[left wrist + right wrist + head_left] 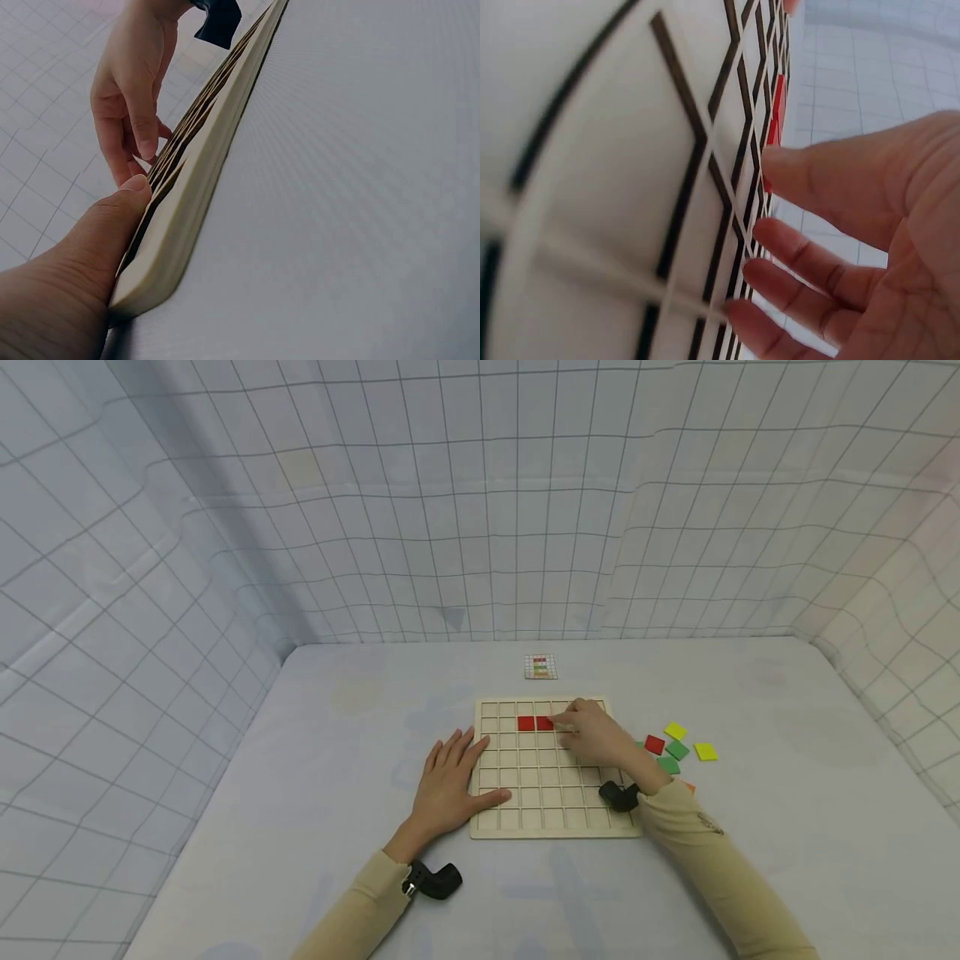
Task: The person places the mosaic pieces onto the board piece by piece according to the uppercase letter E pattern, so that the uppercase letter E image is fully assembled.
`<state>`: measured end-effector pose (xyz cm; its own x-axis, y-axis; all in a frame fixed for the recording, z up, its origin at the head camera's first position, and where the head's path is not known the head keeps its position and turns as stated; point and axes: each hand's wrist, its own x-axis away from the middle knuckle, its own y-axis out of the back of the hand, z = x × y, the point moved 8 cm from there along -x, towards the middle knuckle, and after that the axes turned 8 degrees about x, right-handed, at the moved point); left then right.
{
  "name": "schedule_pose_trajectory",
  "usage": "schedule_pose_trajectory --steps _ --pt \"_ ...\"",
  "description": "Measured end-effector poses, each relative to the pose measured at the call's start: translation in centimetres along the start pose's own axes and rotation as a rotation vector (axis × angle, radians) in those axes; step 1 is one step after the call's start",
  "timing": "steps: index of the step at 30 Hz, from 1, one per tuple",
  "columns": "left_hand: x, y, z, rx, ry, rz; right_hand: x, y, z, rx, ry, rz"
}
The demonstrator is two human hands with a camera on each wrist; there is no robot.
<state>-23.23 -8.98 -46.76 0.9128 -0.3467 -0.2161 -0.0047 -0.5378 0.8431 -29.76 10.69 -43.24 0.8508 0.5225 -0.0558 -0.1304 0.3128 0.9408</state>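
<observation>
A pale gridded board [540, 837] lies flat on the table. Two red tiles [527, 723] sit side by side in its upper rows. My right hand [596, 732] reaches over the board and pinches at the right-hand red tile [545, 723]. In the right wrist view the thumb tip [776, 166] overlaps red, and the other fingers [802, 289] are bent near the grid. My left hand [444, 789] is spread at the board's left edge, its thumb [112, 217] lying over the rim [176, 255].
Loose yellow tiles [706, 752], green tiles [668, 765] and a red tile [655, 744] lie right of the board; an orange tile [689, 787] is partly under the right sleeve. Behind the board lies a small card [541, 667] with a coloured grid. White gridded cloth [480, 527] surrounds the table.
</observation>
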Motion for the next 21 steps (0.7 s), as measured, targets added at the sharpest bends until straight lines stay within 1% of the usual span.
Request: schedule_pose_trajectory --steps 2,4,7,9,11,15,19,21 --pt "0.0 0.0 0.0 -0.004 0.003 0.005 0.6 0.3 -0.3 -0.039 0.017 -0.001" --pt "0.0 0.0 -0.1 -0.008 0.002 0.006 1.4 0.8 -0.9 -0.076 0.017 -0.012" --pt "0.0 0.0 -0.1 -0.006 -0.007 -0.002 2.8 1.8 -2.2 -0.102 -0.022 -0.045" --pt "0.0 0.1 -0.1 -0.002 -0.015 -0.01 3.9 2.6 -3.3 -0.105 -0.063 -0.062" --pt "0.0 0.1 -0.1 -0.001 -0.018 -0.013 4.9 3.2 -4.5 -0.089 -0.111 -0.069" --pt "0.0 0.0 0.0 -0.001 -0.012 -0.009 6.7 4.2 -6.7 -0.046 -0.196 -0.049" --pt "0.0 0.0 0.1 -0.001 -0.006 -0.004 8.0 4.7 -8.5 -0.01 -0.273 -0.026" --pt "0.0 -0.1 0.2 -0.004 -0.005 -0.003 8.4 4.8 -9.1 0.009 -0.299 -0.018"
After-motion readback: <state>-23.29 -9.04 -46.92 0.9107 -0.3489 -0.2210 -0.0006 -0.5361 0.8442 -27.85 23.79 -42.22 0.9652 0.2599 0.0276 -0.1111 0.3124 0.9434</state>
